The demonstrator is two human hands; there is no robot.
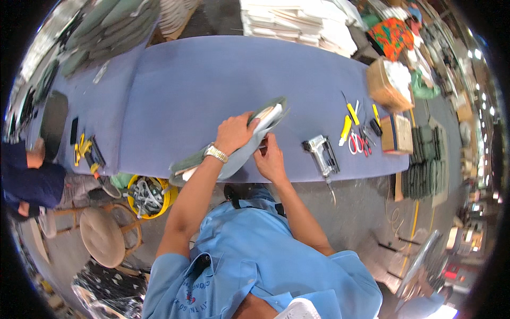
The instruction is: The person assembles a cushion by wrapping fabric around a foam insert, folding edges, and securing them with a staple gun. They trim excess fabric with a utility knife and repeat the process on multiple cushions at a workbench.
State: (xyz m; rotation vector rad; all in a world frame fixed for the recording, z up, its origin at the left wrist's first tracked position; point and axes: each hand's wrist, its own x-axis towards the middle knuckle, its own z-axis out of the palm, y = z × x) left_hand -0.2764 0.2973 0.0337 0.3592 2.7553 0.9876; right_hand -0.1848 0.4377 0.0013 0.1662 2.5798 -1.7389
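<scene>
A seat pad [239, 158] with grey-green fabric around a pale inner layer is tilted up on edge at the near side of the table. My left hand [234, 134], with a gold watch at the wrist, grips its upper face, the fingers partly hidden behind the edge. My right hand [272, 161] has its fingers bent against the fabric on the near right side and appears to pinch it; the fingertips are partly hidden. To the right of that hand a silver air stapler [320, 154] lies on the blue-covered table [186, 80], its hose hanging off the front edge.
Yellow-handled tools [346, 129], red-handled scissors [355, 142] and two boxes [397, 134] sit at the table's right. Further yellow tools [85, 151] and a phone [74, 131] lie left. A yellow bucket [169, 198] stands below. White stacks [287, 21] rise beyond; another person [32, 175] is at left.
</scene>
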